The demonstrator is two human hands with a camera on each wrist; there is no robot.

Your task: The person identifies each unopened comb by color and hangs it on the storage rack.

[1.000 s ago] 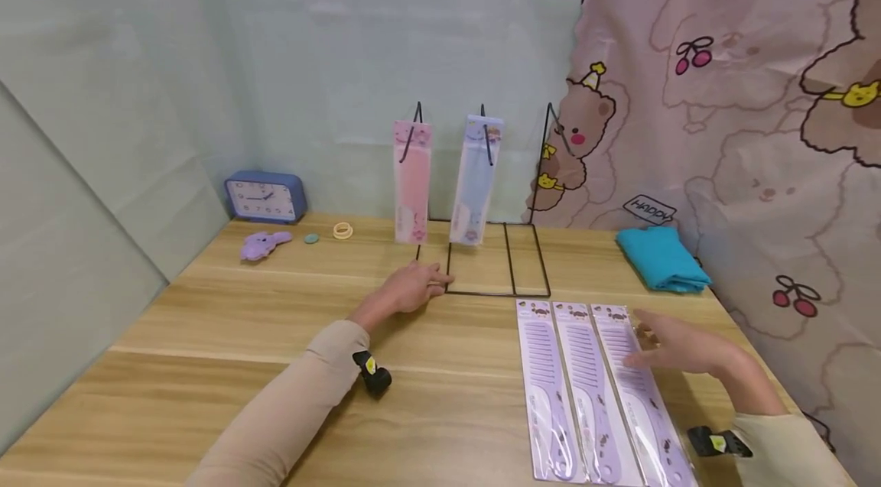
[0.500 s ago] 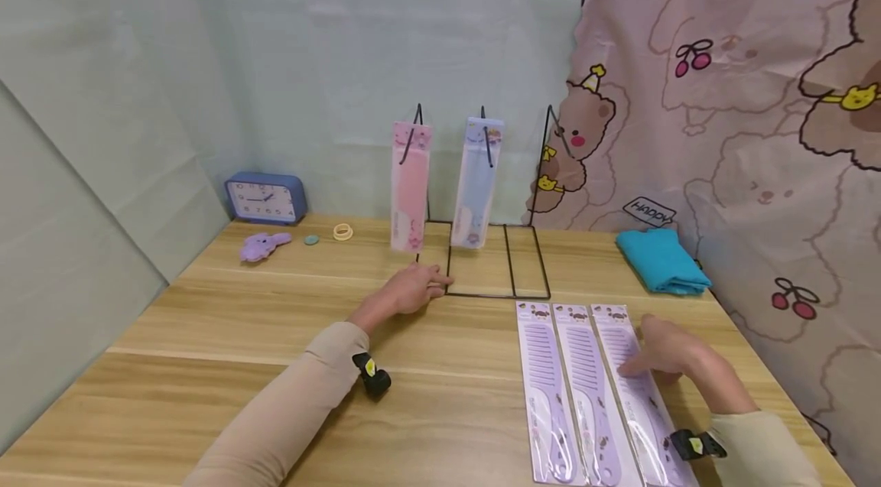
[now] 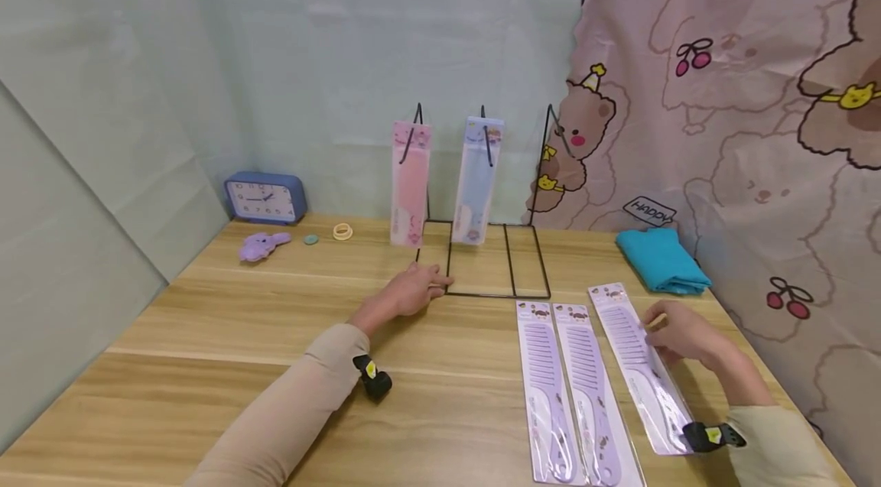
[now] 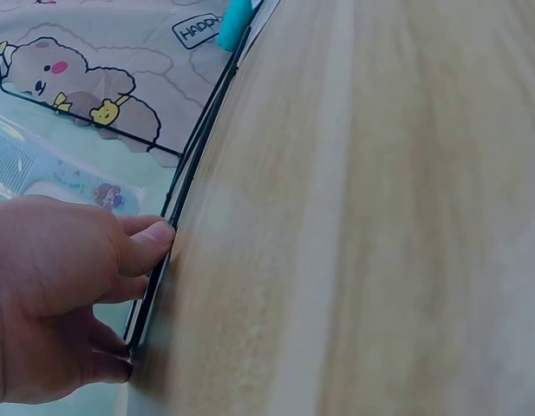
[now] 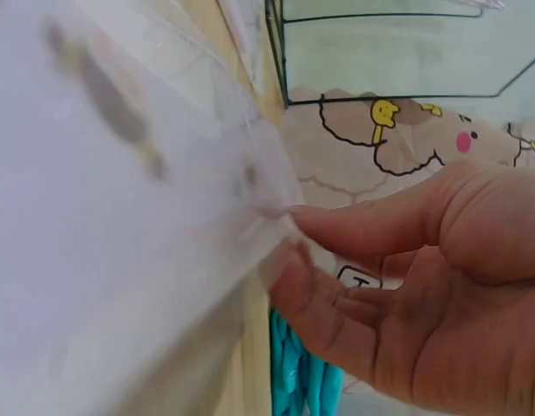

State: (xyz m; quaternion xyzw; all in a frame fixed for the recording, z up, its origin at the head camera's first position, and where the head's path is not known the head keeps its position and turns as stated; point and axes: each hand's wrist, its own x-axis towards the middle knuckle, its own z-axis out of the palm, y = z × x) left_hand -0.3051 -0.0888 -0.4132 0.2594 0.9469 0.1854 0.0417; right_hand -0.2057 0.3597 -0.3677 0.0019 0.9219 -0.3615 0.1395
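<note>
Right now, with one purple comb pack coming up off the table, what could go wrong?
The right hand pinches only the edge of the rightmost comb pack; the slick sleeve could slip from that thin grip. Its lower end may drag and nudge the two flat packs. The left hand steadies the wire rack; letting go could tip it.

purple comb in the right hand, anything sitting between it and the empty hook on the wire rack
Nothing visible does. The right hand pinches the purple comb by its edge, and only bare table lies between it and the wire rack, whose right hook is free.
</note>
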